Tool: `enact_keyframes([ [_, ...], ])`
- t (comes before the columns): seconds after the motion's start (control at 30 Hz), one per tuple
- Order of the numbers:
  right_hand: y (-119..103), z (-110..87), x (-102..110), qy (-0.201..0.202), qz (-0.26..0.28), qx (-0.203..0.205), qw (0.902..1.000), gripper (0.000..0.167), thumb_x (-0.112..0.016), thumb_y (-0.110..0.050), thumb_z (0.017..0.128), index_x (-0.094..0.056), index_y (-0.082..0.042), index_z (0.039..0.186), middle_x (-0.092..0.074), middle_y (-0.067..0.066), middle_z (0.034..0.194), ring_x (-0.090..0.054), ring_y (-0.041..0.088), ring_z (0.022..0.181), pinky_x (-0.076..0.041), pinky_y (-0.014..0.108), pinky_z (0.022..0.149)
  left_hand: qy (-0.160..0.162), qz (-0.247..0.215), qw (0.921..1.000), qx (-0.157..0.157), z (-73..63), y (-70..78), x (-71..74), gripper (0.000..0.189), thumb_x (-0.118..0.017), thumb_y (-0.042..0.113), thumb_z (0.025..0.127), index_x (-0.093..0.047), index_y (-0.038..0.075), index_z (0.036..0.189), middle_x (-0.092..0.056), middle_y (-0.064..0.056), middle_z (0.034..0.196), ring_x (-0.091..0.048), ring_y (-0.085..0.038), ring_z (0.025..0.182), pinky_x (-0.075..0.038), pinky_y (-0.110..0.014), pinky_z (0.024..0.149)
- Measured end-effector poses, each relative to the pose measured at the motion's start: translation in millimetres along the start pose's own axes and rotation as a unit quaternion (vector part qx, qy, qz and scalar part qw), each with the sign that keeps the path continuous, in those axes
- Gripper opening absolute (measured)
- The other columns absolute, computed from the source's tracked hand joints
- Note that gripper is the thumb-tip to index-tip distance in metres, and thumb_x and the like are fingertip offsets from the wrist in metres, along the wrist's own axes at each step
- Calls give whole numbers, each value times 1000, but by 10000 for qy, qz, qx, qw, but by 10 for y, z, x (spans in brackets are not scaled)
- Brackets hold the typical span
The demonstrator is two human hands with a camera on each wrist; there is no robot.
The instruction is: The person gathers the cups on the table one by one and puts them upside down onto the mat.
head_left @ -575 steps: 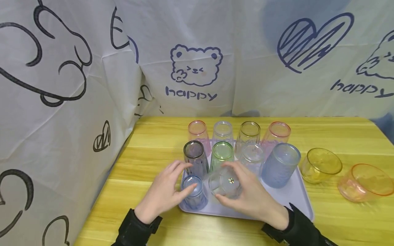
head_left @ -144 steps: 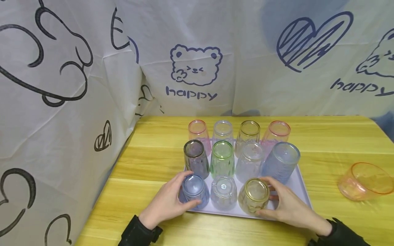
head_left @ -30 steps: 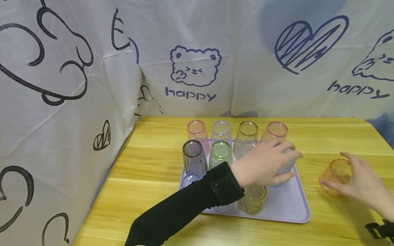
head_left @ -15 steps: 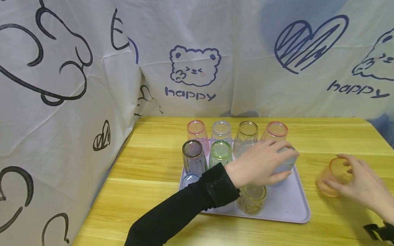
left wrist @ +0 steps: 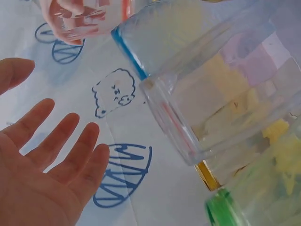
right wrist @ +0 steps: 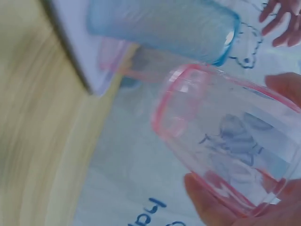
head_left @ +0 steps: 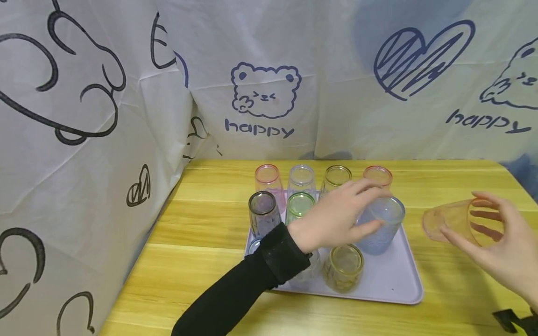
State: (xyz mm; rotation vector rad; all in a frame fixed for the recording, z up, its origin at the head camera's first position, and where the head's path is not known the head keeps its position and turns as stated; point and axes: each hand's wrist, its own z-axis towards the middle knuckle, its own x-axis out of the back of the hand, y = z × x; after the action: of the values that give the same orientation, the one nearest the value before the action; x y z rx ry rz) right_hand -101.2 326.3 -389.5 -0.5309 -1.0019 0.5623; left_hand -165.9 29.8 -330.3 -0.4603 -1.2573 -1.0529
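My right hand (head_left: 504,247) grips an orange-tinted glass (head_left: 447,219) with a pinkish look in the right wrist view. It is tipped on its side in the air, right of the lilac tray (head_left: 399,284). My left hand (head_left: 336,219) reaches across the tray with fingers spread, holding nothing. Its fingertips overlap a tall frosted blue glass (head_left: 380,235) in the head view; the left wrist view shows bare fingers (left wrist: 84,146) apart from the glasses. In front of that blue glass stands a small yellow glass (head_left: 344,268), base up.
Several glasses fill the tray, among them a green-rimmed glass (head_left: 300,205), a dark grey glass (head_left: 264,214) and a pink glass (head_left: 269,179). The left sleeve (head_left: 239,289) hides part of the front row. A printed cloth (head_left: 336,116) hangs behind the wooden table (head_left: 201,224).
The yellow glass went from the table to the tray's front row. My right hand has lifted the orange glass and tipped it sideways. My left hand left the small blue glass, then drew back off the tall one.
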Motion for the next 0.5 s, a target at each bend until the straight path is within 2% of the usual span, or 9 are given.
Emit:
enact_keyframes([
  [0.1,-119,-3,-3,226,455,-114,9986,86,-82,4,76,-43,-16,150,-38,-33,123,-41,-18,102,-34,-9,78,345,-491,9982,57,-41,-41,32,49,-62,33,99,-52,15,143,-52,0,148,-51,-15,136,-38,-21,116],
  [0.27,-233,12,-25,206,1194,-19,9926,84,-70,16,82,-39,-17,152,-46,-22,126,-51,-9,104,-45,-3,79,923,-1140,9892,9,-99,-96,66,46,-65,27,98,-54,12,140,-56,-2,142,-52,-14,135,-36,-17,115],
  [0.3,-247,18,-34,170,1674,56,9857,83,-66,21,82,-38,-14,152,-49,-16,128,-53,-5,105,-48,0,80,1018,-1206,9875,11,-112,-104,71,46,-65,26,98,-54,12,140,-56,-3,142,-52,-14,134,-36,-16,115],
  [0.37,-271,26,-56,79,2632,218,9645,81,-58,27,82,-37,-9,152,-52,-7,129,-57,1,107,-53,5,79,1198,-1276,9846,-10,-133,-116,76,46,-66,25,97,-54,11,140,-56,-3,141,-52,-14,134,-35,-14,115],
  [0.4,-281,30,-71,46,3094,301,9504,80,-55,28,82,-37,-7,152,-52,-4,131,-57,3,109,-53,6,81,1268,-1310,9832,-5,-145,-121,77,47,-66,25,97,-54,10,140,-56,-4,141,-52,-14,135,-35,-14,115],
  [0.43,-289,34,-86,4,3565,382,9335,78,-52,29,83,-37,-4,151,-51,-1,132,-57,5,112,-53,8,86,1337,-1332,9820,-8,-157,-125,79,48,-67,25,97,-53,9,140,-56,-5,142,-52,-15,135,-34,-14,116],
  [0.5,-297,49,-121,-230,4627,579,8843,74,-44,32,84,-35,1,150,-50,7,135,-59,11,116,-54,14,92,1487,-1343,9797,-71,-171,-131,84,49,-67,23,96,-52,8,140,-55,-7,143,-51,-16,136,-33,-14,117],
])
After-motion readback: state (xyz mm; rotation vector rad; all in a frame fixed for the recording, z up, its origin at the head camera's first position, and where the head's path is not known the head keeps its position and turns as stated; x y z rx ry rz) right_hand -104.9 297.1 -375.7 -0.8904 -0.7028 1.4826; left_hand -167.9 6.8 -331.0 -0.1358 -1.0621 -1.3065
